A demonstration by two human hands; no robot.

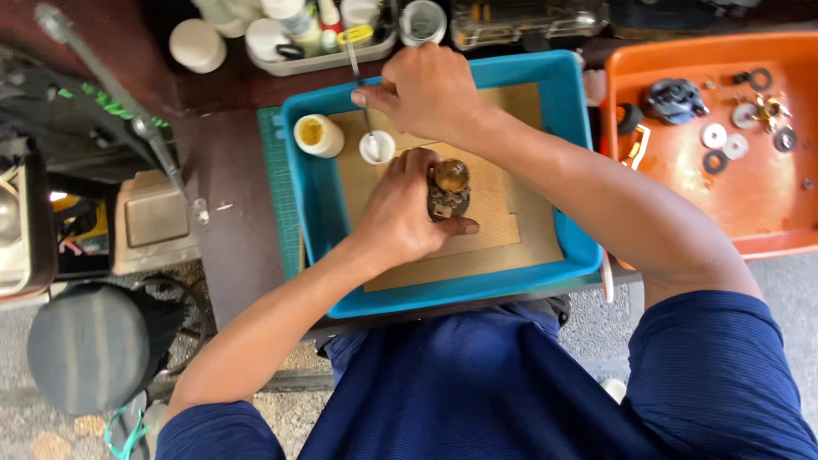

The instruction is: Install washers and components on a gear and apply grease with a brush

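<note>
Your left hand (400, 213) is closed around a small brown-and-gold mechanical part (448, 192), fingers wrapped over its left side and the thumb running beneath it, pressing it onto the tan mat (498, 230). The part sits near the centre of the mat, inside the blue tray (562, 85). Your left forearm enters from the lower left and crosses the tray's near edge at an angle.

Your right hand (426, 89) is held above the tray's far edge, knuckles up, fingers pinched shut on a thin metal tool (362, 89). The tool's tip rests in a small white cup (377, 146) standing on the mat toward the far left corner, just beside your left hand's fingers. Your right forearm reaches in from the right, crossing the tray diagonally over the mat. The two hands are apart, the right one beyond the left.

A yellow-filled white jar (318, 135) stands in the tray's far left corner, left of the cup. An orange tray (682, 204) with washers (724, 140) and a dark metal component (673, 100) lies off the blue tray's right edge.
</note>
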